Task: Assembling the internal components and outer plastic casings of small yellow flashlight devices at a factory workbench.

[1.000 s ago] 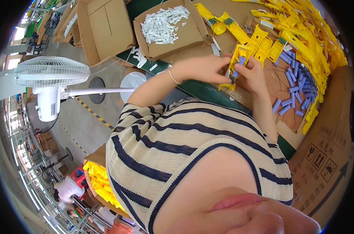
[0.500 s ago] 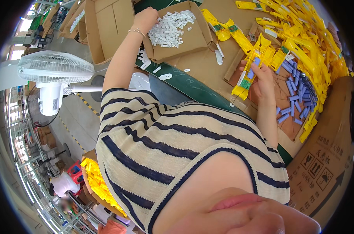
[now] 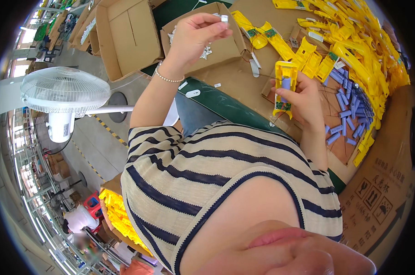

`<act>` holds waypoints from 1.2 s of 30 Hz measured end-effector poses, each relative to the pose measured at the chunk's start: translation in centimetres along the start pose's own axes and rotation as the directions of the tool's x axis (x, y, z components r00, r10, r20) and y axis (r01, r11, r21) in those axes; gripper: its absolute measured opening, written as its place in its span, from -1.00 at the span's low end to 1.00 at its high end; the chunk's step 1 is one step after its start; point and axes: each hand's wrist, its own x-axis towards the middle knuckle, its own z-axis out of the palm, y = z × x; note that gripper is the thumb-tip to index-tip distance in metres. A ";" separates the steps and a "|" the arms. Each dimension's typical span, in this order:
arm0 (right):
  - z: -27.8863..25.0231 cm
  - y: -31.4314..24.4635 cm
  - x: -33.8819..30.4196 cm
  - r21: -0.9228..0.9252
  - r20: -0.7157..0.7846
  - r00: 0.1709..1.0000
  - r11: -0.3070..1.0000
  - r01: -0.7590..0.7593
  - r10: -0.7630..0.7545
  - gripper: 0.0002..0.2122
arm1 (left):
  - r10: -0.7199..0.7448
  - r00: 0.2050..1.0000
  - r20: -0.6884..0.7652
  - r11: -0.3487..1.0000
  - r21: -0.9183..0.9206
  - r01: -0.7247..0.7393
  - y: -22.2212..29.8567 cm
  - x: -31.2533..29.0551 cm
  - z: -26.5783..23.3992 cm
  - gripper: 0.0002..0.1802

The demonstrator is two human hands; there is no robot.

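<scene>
White piece [image 3: 224, 19] between curled left fingers [image 3: 214, 30]

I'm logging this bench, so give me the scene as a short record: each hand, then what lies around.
Left hand: pinches a small white piece; seen against a cardboard box of white pieces
Right hand: holds a yellow housing with a purple cylinder and a green board
Picture's right side: loose purple cylinders, heaped yellow parts
Picture's left side: white fan
</scene>
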 end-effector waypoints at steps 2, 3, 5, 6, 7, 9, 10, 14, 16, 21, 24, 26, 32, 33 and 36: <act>0.0 -0.1 0.0 -0.073 0.008 1.000 0.997 -0.018 0.019 -0.67 | 0.009 0.996 0.089 0.998 -0.067 -0.003 -0.6 -0.1 0.5 -0.86; 0.3 -0.4 -0.1 -0.091 0.027 1.000 0.996 -0.005 0.007 -0.66 | 0.010 0.991 0.133 0.990 -0.141 0.009 -0.9 -0.2 1.0 -0.84; 0.7 -0.8 -0.1 -0.108 0.031 1.000 0.994 0.008 -0.005 -0.66 | 0.008 0.982 0.190 0.976 -0.216 0.034 -1.3 -0.4 2.1 -0.81; 0.8 -0.8 -0.1 -0.119 0.016 1.000 0.993 0.009 -0.007 -0.65 | 0.036 0.979 0.201 0.980 -0.201 0.005 -1.5 -0.6 2.7 -0.79; 0.8 -0.9 0.0 -0.129 0.000 1.000 0.992 0.009 -0.009 -0.65 | 0.064 0.975 0.212 0.982 -0.185 -0.025 -1.7 -0.8 3.3 -0.77; 1.0 -1.4 -0.1 -0.163 -0.049 0.999 0.987 0.012 -0.020 -0.66 | 0.078 0.965 0.249 0.995 0.042 -0.092 -1.4 -1.2 4.7 -0.77; 1.1 -1.5 -0.1 -0.198 -0.081 0.996 0.980 0.014 -0.031 -0.67 | 0.094 0.956 0.279 0.948 0.268 -0.172 -1.4 -1.4 5.3 -0.78; 1.8 -2.1 -0.2 -0.436 -0.140 0.979 0.897 0.074 -0.148 -0.64 | 0.081 0.962 0.262 0.902 0.392 -0.183 -2.9 -1.8 6.8 -0.86; 2.2 -2.2 -0.3 -0.396 -0.178 0.980 0.918 0.015 -0.093 -0.60 | 0.057 0.973 0.222 0.908 0.394 -0.143 -3.3 -1.8 7.6 -0.87; 2.4 -1.4 -0.1 -0.550 -0.234 0.921 0.824 0.140 -0.312 -0.58 | 0.013 0.992 0.129 0.922 0.383 -0.062 -3.3 -2.2 8.5 -0.87; 2.2 -1.6 0.0 -0.594 -0.206 0.937 0.797 0.109 -0.281 -0.53 | -0.084 0.996 0.023 0.987 0.143 0.080 -3.7 -2.4 8.7 -0.81; 1.9 -0.8 0.3 -0.589 -0.207 0.933 0.799 0.120 -0.293 -0.56 | -0.080 0.997 0.013 0.991 0.107 0.079 -4.0 -2.2 8.7 -0.77; 1.5 0.8 1.1 -0.498 -0.204 0.919 0.844 0.198 -0.336 -0.63 | -0.233 0.972 0.007 0.955 -0.186 0.230 -5.3 -1.9 8.8 -0.79; 1.4 0.9 1.2 -0.492 -0.194 0.930 0.852 0.182 -0.311 -0.64 | -0.233 0.972 0.004 0.955 -0.187 0.230 -5.3 -1.8 8.7 -0.79; 1.5 0.3 1.3 -0.530 -0.180 0.939 0.833 0.157 -0.292 -0.67 | -0.016 1.000 -0.012 0.969 0.246 0.019 -5.5 -1.1 8.5 -0.78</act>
